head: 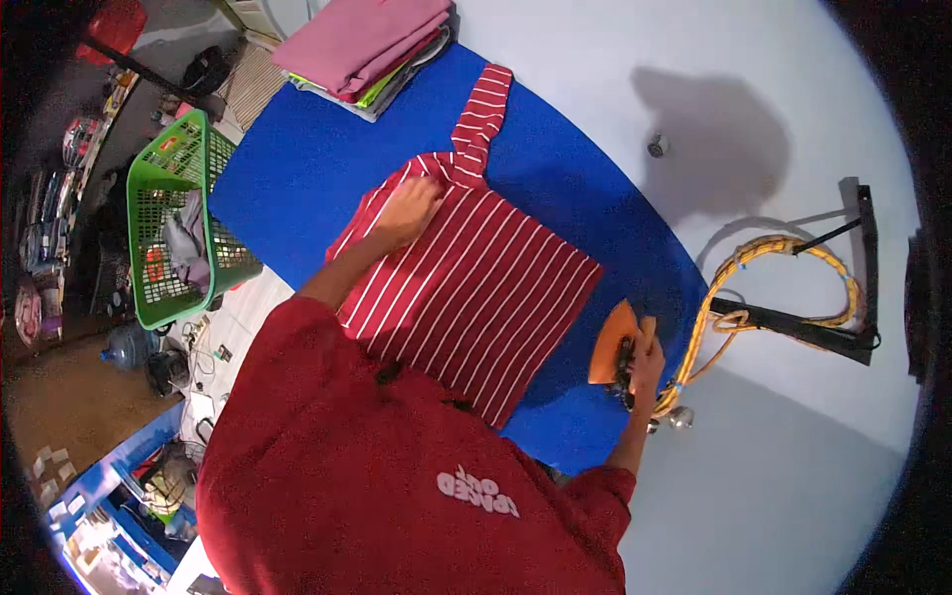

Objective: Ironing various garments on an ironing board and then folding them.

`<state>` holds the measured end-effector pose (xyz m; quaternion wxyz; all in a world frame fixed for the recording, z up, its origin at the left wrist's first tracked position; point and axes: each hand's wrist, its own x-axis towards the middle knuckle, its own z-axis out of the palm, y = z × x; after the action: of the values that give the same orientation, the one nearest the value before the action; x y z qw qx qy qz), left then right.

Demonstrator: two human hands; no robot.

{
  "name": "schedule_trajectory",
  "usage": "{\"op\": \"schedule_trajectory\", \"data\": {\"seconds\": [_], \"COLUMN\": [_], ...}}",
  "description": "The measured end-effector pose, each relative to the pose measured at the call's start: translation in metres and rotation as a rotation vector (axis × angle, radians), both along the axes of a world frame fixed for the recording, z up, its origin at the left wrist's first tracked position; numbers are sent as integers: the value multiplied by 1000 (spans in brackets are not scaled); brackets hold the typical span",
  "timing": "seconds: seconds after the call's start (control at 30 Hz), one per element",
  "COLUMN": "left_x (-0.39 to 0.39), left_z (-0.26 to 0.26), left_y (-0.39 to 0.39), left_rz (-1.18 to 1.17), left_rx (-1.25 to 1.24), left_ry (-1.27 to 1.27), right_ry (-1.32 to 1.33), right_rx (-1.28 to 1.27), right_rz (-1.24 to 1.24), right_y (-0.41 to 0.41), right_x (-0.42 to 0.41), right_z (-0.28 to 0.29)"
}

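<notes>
A red shirt with white stripes (476,290) is spread on the blue cloth-covered board (297,178) before me. One striped sleeve (482,111) reaches away towards the far edge. My left hand (410,208) rests on the shirt near its shoulder end, fingers bent against the fabric; whether they pinch it is not visible. At the right, my right hand (647,364) grips the handle of an orange clothes iron (613,338). The iron is over the blue cover, just beside the shirt's hem and apart from it. My fingers hide part of the handle.
Folded clothes (364,44) are stacked at the board's far end. A green plastic laundry basket (208,223) with clothes stands left. On the right, a yellow cord (703,320) loops over a black wall bracket (863,268). The white wall (565,67) borders the board.
</notes>
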<state>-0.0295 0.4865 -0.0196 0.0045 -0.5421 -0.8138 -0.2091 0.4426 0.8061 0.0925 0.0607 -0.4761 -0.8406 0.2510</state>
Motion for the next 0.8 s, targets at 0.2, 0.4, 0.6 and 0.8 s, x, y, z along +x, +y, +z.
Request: {"op": "schedule_trajectory", "data": {"seconds": [0.2,0.4,0.6,0.8], "left_x": [4,-3,-18,-22], "left_z": [3,-1,-2,7], "left_y": [-8,-39,-51,-59], "left_rz": [186,203,32,50], "left_rx": [-79,-87,-54,40], "left_ry": [-25,-27,9,-115], "right_ry": [39,36,-44,24], "right_rx": [108,13,-151,-40], "right_rz": [-17,512,745,758], "right_y": [5,-86,-155,-128], "right_x": [11,-161,-246,-330], "right_z": [-26,57,16,-6]}}
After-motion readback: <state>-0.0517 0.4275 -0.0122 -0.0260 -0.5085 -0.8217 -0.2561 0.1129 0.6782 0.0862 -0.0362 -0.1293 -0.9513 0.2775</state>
